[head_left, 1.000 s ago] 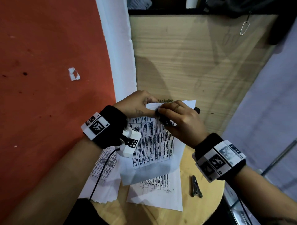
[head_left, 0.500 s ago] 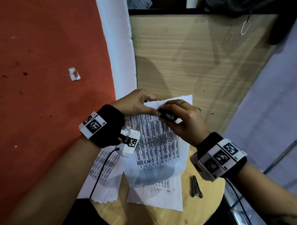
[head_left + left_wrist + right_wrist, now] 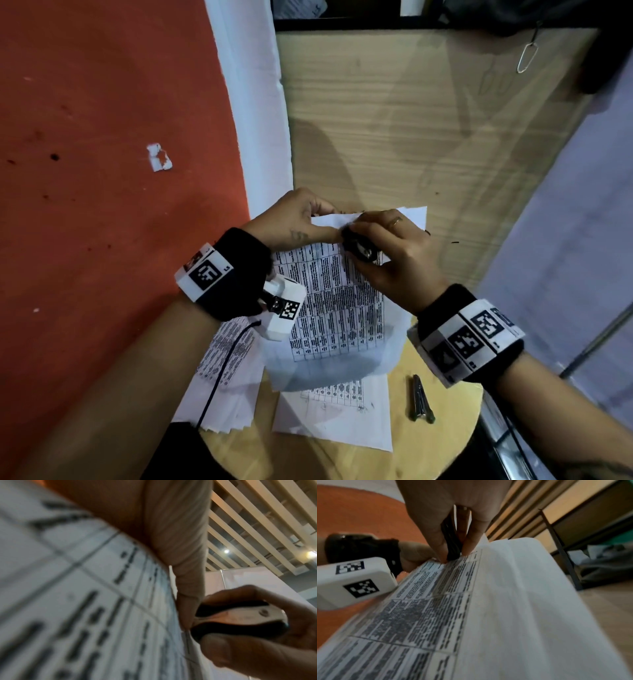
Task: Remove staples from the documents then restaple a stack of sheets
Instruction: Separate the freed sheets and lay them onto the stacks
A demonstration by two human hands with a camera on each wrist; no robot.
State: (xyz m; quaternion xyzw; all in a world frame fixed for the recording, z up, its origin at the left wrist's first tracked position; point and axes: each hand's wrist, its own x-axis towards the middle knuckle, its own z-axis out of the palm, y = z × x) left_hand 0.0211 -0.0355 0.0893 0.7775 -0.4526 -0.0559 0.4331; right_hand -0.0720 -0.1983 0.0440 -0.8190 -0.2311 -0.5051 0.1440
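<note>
Left hand (image 3: 294,219) pinching printed document (image 3: 335,301) corner; right hand (image 3: 394,253) squeezing black staple remover (image 3: 359,247) against it (staple itself indiscernible).

Stapler (image 3: 420,399) right of sheets (image 3: 337,414) on table (image 3: 442,455).

Small round wooden table (image 3: 455,442), light grain, set close against a tall wood-grain panel (image 3: 411,120). On its left part, a fanned stack of printed sheets (image 3: 226,387) overhangs the edge; beside it near the middle lies a single printed sheet (image 3: 335,418), flat, its far end hidden under a document held above it. Right of that sheet, apart from it, a small dark metal stapler (image 3: 420,399) lies on bare wood.
</note>
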